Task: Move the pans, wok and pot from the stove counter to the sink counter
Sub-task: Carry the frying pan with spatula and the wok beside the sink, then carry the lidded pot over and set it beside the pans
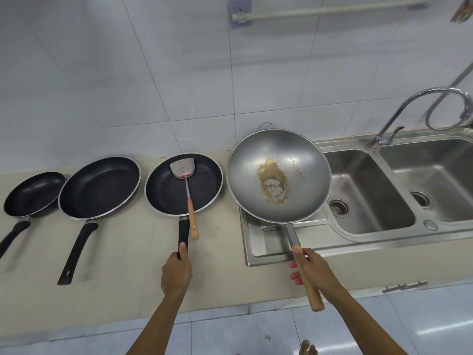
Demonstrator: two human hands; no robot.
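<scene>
Pale tiled wall [128, 73] (glossy), beige counter [122, 252], steel sink [371, 190]

Left of the sink [368, 190]: wok [279, 175] nearest, then three pans [99, 187] along the surface [122, 249]; spatula [185, 180] in the nearest pan.

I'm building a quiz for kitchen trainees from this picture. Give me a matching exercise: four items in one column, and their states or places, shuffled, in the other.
Items:
1. wok
2. spatula
3. smallest pan
4. left hand

States:
A. grips a black pan handle
B. farthest left on the counter
C. holds brownish residue, over the sink drainboard
D. lies in a dark pan, red smears on its blade

Pairs: 1-C, 2-D, 3-B, 4-A
</scene>
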